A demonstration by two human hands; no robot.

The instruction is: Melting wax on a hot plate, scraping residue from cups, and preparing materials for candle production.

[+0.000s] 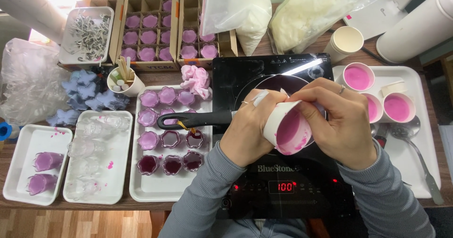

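**Paper cup nearly emptied, tray of moulds part filled**

A white paper cup smeared with pink wax is grasped by both the left hand and the right hand and is tilted above the pan on the black induction cooker, near the front edge of the worktop. Little wax seems to be left in it. On the white tray beside the cooker, flower-shaped moulds are already filled, while the clear moulds towards the left edge appear empty. Three pink cups wait at the right.

Matt paper cup w/ pink smears, glossy black glass cooktop, white plastic tray, cardboard boxes, metal spoon, wood desk.
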